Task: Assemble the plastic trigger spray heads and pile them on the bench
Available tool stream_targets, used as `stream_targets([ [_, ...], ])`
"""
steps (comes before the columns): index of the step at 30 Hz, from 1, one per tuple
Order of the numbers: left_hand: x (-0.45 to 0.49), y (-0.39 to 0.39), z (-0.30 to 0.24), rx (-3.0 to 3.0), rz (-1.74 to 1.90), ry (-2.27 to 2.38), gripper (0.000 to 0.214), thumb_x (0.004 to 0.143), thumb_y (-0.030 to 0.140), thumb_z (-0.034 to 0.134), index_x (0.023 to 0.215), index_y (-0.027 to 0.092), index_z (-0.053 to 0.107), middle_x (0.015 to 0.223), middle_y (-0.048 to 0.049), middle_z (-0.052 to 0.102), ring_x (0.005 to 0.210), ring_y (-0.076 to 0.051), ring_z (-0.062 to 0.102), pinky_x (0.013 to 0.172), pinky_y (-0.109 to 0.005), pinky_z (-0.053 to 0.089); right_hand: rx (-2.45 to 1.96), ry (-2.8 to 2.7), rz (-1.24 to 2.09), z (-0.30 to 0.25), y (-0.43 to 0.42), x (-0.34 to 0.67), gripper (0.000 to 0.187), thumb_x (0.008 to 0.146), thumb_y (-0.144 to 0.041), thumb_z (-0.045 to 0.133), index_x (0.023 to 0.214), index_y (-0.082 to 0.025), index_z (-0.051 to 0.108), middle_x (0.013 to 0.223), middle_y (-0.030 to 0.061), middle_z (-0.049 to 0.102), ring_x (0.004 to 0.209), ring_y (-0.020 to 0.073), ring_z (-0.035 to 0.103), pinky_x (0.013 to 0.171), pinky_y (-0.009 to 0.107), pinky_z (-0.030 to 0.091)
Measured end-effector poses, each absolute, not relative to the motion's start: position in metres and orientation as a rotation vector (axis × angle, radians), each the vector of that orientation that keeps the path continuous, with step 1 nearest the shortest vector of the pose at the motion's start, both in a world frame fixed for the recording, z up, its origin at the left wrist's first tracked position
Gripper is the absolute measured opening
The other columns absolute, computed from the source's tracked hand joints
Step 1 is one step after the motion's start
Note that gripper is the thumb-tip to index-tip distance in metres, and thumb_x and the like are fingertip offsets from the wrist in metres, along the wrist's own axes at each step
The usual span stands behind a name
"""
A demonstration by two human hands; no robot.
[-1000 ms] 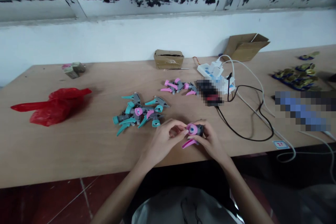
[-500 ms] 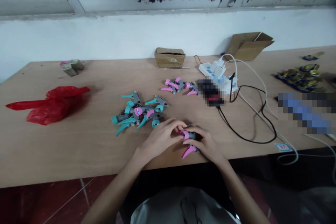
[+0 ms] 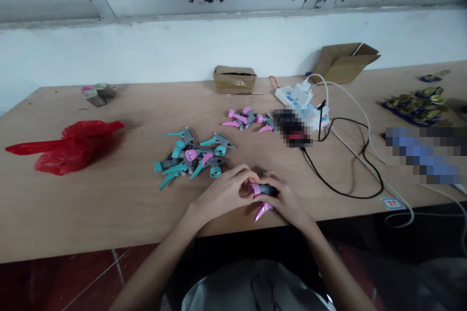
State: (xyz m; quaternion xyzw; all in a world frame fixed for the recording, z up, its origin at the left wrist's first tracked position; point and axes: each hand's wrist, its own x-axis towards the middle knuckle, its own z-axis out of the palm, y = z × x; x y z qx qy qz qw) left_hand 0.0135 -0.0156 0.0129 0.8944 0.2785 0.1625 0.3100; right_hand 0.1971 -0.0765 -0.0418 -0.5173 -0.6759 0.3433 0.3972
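Observation:
Close to the table's front edge, both my hands hold a pink and grey trigger spray head (image 3: 263,212). My left hand (image 3: 229,188) has its fingertips on the pink collar. Around the grey body my right hand (image 3: 286,201) is closed, with the pink trigger pointing down toward me; its fingers hide part of the body. Just beyond my left hand lies a loose pile of teal and grey spray heads (image 3: 178,167), with pink parts among them. Farther back, several pink and grey spray heads (image 3: 248,117) sit together.
A red plastic bag (image 3: 73,148) lies at the left. Against the wall stand a small cardboard box (image 3: 235,80) and an open carton (image 3: 345,65). A white power strip (image 3: 286,94) and a looping black cable (image 3: 337,198) are on the right, with gold and blue parts (image 3: 416,107) beyond.
My fingers have shifted slightly around the pink collar, and the trigger has tilted a little. The piles on the table lie as before.

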Motion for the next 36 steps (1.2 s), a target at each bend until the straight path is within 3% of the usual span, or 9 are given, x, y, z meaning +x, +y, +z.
stream_targets([
  [6, 0.015, -0.021, 0.01, 2.299, 0.583, 0.72, 0.023, 0.073, 0.007, 0.057, 0.092, 0.02, 0.056, 0.097, -0.0017, 0.055, 0.086, -0.014, 0.056, 0.079, -0.028, 0.049, -1.295, -1.589, 0.915, -0.043, -0.078, 0.198, 0.024, 0.075, -0.039, 0.066, 0.094, -0.024, 0.063, 0.088, 0.0025, 0.059, 0.084, 0.0178, 0.058, 0.076, 0.03, 0.044],
  [13, 0.025, -0.029, 0.005, 2.207, 0.701, 0.808, 0.021, 0.075, 0.011, 0.061, 0.093, 0.02, 0.058, 0.096, -0.0027, 0.055, 0.086, -0.014, 0.057, 0.082, -0.028, 0.048, -1.308, -1.5, 0.881, -0.043, -0.077, 0.2, 0.025, 0.073, -0.04, 0.068, 0.091, -0.022, 0.064, 0.084, 0.0021, 0.058, 0.079, 0.0172, 0.057, 0.072, 0.029, 0.044],
  [18, 0.033, -0.041, 0.004, 2.337, 0.835, 1.122, 0.006, 0.082, 0.02, 0.055, 0.086, 0.018, 0.06, 0.086, -0.0034, 0.058, 0.082, -0.016, 0.058, 0.074, -0.029, 0.049, -1.301, -1.401, 0.858, -0.045, -0.077, 0.2, 0.023, 0.073, -0.038, 0.068, 0.089, -0.022, 0.064, 0.084, 0.0028, 0.06, 0.08, 0.0177, 0.056, 0.072, 0.03, 0.044],
  [22, 0.035, -0.043, 0.006, 2.49, 0.767, 1.153, 0.007, 0.081, 0.017, 0.055, 0.078, 0.018, 0.061, 0.08, -0.0022, 0.06, 0.076, -0.016, 0.057, 0.066, -0.027, 0.048, -1.309, -1.381, 0.863, -0.048, -0.078, 0.201, 0.025, 0.073, -0.039, 0.068, 0.092, -0.023, 0.065, 0.089, 0.0041, 0.063, 0.085, 0.0192, 0.058, 0.075, 0.032, 0.046],
  [28, 0.036, -0.04, 0.0, 2.5, 0.838, 1.02, 0.01, 0.081, 0.012, 0.053, 0.076, 0.017, 0.06, 0.077, -0.0021, 0.059, 0.077, -0.016, 0.054, 0.07, -0.027, 0.046, -1.328, -1.363, 0.833, -0.047, -0.076, 0.199, 0.025, 0.071, -0.039, 0.069, 0.089, -0.022, 0.065, 0.089, 0.0043, 0.064, 0.085, 0.0197, 0.059, 0.077, 0.033, 0.045],
  [36, 0.017, -0.026, 0.003, 2.14, 0.967, 1.275, 0.012, 0.083, 0.019, 0.049, 0.08, 0.017, 0.06, 0.081, -0.0037, 0.058, 0.079, -0.017, 0.053, 0.073, -0.031, 0.045, -1.368, -1.274, 0.797, -0.051, -0.079, 0.198, 0.024, 0.072, -0.037, 0.068, 0.09, -0.022, 0.065, 0.086, 0.0034, 0.063, 0.082, 0.0188, 0.059, 0.075, 0.033, 0.045],
])
